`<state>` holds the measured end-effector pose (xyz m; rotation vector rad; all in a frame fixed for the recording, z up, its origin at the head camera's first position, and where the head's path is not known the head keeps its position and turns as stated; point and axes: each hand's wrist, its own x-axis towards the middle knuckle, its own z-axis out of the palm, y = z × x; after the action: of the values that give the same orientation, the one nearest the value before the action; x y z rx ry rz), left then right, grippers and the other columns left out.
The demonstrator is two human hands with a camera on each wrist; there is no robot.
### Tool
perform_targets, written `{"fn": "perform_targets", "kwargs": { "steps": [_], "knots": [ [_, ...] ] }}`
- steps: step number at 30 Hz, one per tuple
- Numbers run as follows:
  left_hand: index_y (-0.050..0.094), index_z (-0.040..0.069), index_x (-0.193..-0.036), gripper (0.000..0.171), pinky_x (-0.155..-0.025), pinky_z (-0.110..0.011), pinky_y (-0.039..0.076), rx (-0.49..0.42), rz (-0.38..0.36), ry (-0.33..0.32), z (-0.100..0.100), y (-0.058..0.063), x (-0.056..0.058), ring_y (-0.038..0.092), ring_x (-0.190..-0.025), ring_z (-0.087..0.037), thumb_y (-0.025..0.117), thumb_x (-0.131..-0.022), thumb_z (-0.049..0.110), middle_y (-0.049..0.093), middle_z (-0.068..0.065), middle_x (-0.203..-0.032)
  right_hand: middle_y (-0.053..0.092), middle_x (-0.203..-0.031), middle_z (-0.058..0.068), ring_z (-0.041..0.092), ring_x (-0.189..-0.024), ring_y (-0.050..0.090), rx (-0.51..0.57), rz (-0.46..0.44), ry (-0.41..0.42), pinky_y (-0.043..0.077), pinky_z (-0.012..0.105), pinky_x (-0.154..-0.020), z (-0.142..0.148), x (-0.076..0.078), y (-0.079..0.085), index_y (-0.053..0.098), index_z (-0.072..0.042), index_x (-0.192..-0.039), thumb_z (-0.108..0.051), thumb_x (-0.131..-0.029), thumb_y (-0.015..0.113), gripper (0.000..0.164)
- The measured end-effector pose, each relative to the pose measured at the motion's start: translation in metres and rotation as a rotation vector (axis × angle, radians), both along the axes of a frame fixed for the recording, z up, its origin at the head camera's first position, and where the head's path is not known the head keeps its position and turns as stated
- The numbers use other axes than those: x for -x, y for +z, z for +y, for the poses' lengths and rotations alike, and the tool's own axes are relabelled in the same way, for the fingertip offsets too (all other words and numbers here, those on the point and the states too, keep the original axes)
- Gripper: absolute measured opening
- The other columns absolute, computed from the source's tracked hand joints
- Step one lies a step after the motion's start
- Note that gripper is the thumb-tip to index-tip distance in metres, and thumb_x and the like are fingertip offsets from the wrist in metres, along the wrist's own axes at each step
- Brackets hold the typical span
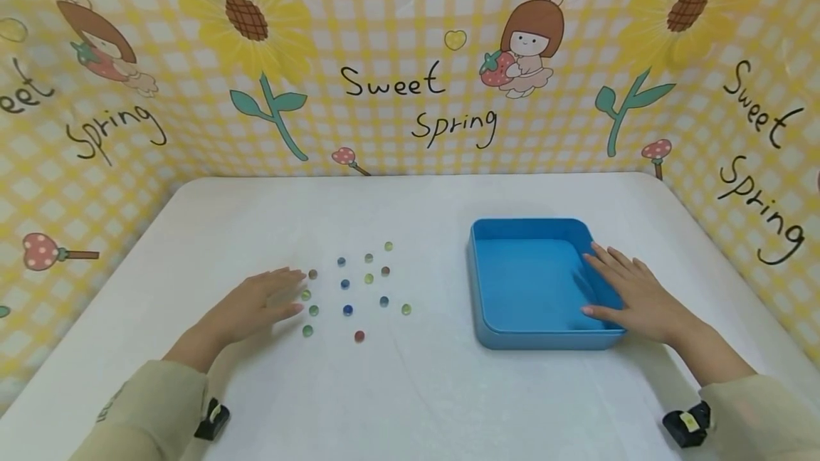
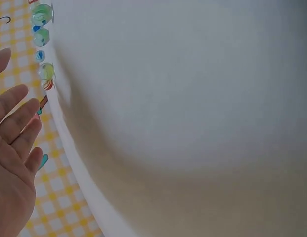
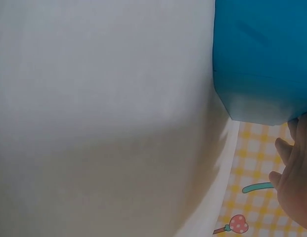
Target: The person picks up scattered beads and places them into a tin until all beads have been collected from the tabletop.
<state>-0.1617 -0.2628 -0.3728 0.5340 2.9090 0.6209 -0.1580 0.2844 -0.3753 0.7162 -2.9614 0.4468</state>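
Observation:
Several glass marbles lie loosely spread on the white table, among them a red marble (image 1: 359, 336), a dark blue marble (image 1: 348, 310) and a yellow-green marble (image 1: 406, 309). My left hand (image 1: 263, 303) is held just left of them with fingers extended, nearest a brown marble (image 1: 312, 274) and a green marble (image 1: 306, 295). Nothing is in its palm in the left wrist view. To the right stands a shallow blue tray (image 1: 477, 290) with nothing inside. My right hand (image 1: 634, 297) is over its right side, fingers spread and holding nothing; whether it touches the rim I cannot tell.
The white table (image 1: 410, 397) reaches back to a yellow checked cloth (image 1: 397, 13) that hangs behind it and along both sides. Bare tabletop separates the marbles from the tray. A small black device (image 1: 688, 424) is by the right sleeve, another black device (image 1: 213, 420) by the left.

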Motion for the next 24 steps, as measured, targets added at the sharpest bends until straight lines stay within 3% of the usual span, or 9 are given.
{"fn": "perform_targets", "kwargs": {
  "steps": [9,24],
  "knots": [
    [0.05,0.005,-0.12,0.049,-0.092,-0.049,0.03,-0.006,-0.018,0.035,0.001,-0.007,0.005,0.038,-0.114,-0.035,0.059,-0.081,0.033,0.048,-0.015,-0.121,0.018,-0.139,0.019,0.037,-0.125,0.011,0.0,0.013,0.002,-0.001,0.055,-0.098,0.0,0.0,-0.001,0.024,-0.002,-0.134,-0.044,-0.076,0.059,0.079],
    [0.058,0.002,-0.108,0.031,-0.087,-0.045,0.038,0.037,0.046,-0.004,0.006,-0.01,0.013,0.047,-0.105,-0.034,0.062,-0.079,0.012,0.057,-0.014,-0.109,0.019,-0.138,0.018,0.035,-0.125,0.014,0.011,0.029,0.016,0.002,0.055,-0.098,0.002,0.001,-0.003,0.026,-0.001,-0.133,-0.042,-0.076,0.06,0.078]
  ]
}}
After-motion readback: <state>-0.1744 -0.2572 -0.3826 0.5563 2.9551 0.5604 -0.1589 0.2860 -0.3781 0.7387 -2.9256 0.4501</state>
